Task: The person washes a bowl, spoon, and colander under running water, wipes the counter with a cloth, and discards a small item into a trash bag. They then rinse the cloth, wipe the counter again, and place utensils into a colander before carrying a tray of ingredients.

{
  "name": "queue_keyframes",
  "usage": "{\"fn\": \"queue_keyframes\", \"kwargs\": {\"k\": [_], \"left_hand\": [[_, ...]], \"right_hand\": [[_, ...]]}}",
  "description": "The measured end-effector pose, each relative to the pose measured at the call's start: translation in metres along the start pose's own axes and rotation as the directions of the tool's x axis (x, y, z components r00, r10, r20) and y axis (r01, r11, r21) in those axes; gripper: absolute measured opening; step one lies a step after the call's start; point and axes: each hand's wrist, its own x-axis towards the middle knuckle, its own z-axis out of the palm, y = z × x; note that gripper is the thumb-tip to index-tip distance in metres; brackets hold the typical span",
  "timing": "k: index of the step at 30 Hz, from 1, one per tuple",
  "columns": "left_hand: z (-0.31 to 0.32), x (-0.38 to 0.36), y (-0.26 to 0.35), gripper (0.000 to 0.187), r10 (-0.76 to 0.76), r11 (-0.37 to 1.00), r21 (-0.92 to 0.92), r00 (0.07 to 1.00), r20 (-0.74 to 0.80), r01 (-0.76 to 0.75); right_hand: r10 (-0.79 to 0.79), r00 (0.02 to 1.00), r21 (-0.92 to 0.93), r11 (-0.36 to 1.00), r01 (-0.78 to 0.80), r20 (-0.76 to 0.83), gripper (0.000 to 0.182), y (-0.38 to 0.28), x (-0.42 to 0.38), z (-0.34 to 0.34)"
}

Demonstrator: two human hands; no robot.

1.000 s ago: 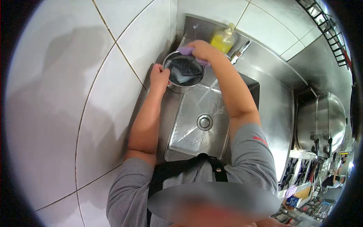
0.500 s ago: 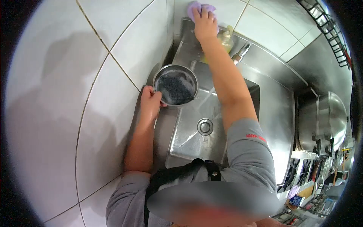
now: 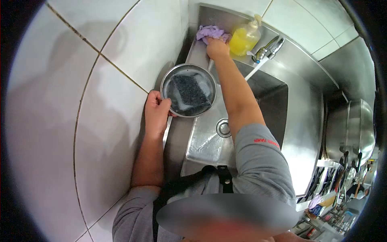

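My left hand point(image 3: 157, 115) grips the near left edge of a round metal bowl point(image 3: 191, 116), thumb over the rim. Inside the bowl lies a dark scouring pad point(image 3: 192, 91) amid some suds. At the sink's back left corner, my right hand point(image 3: 218, 49) is closed on a crumpled lilac cloth point(image 3: 210, 32), pressing it against the steel ledge; its fingertips are partly hidden in the folds. Just right of that hand stands a pump bottle of yellow liquid point(image 3: 244, 39).
Water runs from the faucet point(image 3: 269, 50) into the steel sink point(image 3: 205, 150), whose drain point(image 3: 223, 127) shows below my right arm. White tiled wall point(image 3: 117, 80) rises close on the left. A large steel pot point(image 3: 348, 131) stands at the right.
My right hand has brought the cloth down from the wall tiles onto the ledge. The left hand still holds the bowl. The view has shifted slightly, showing more of the bottle and faucet.
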Motion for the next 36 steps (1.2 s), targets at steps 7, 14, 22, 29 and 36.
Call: {"fn": "queue_keyframes", "kwargs": {"k": [7, 14, 22, 29, 36], "left_hand": [[-0.003, 0.002, -0.005, 0.014, 0.006, 1.000, -0.003, 1.000, 0.002, -0.006], [0.001, 0.002, 0.002, 0.015, 0.011, 1.000, 0.007, 1.000, 0.005, -0.011], [-0.004, 0.008, -0.005, 0.016, 0.013, 1.000, 0.027, 1.000, 0.015, -0.013], [0.000, 0.004, 0.000, 0.014, 0.005, 1.000, 0.011, 1.000, 0.016, -0.005], [-0.001, 0.007, -0.002, 0.013, 0.031, 0.999, 0.009, 0.999, 0.029, -0.031]], "right_hand": [[0.083, 0.996, 0.160, 0.983, -0.086, 0.026, 0.040, -0.002, 0.019, -0.015], [0.093, 0.976, 0.249, 0.968, -0.043, -0.195, 0.036, -0.014, 0.022, -0.063], [-0.172, 0.910, -0.264, 0.962, 0.073, -0.378, 0.036, -0.024, 0.047, -0.035], [0.093, 0.972, 0.129, 0.984, -0.122, 0.214, 0.026, -0.031, 0.054, -0.043], [-0.026, 0.999, 0.083, 0.996, 0.022, 0.044, 0.029, 0.021, 0.079, 0.002]]}}
